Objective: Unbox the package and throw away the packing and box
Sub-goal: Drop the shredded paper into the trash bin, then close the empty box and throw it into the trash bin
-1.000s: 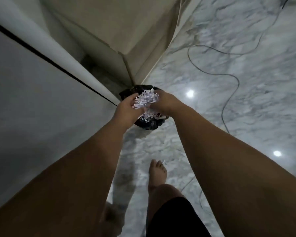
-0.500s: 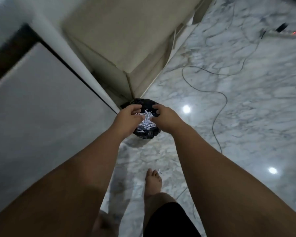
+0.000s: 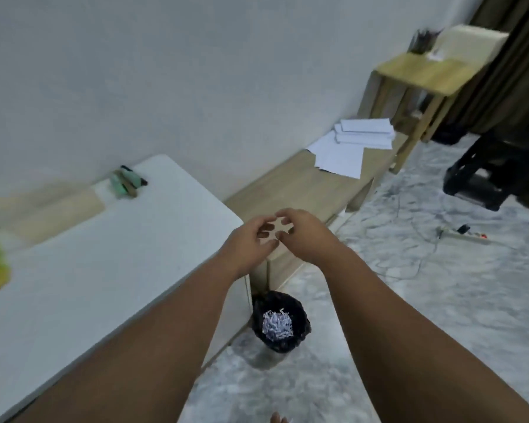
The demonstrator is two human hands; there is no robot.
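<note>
At 6 o'clock below hands: bin (image 3: 280,320) on floor, shredded paper (image 3: 276,324) inside. Left hand (image 3: 248,242), right hand (image 3: 305,234) fingertips near, fingers loosely curled, empty.

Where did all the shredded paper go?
In the head view, the shredded paper sits inside the black bin on the floor, low centre, beside the white table's corner.

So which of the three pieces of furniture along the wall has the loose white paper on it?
The low wooden bench in the middle, bearing white sheets. The white table holds small blurred items, and the tall wooden stand sits farther back.
</note>
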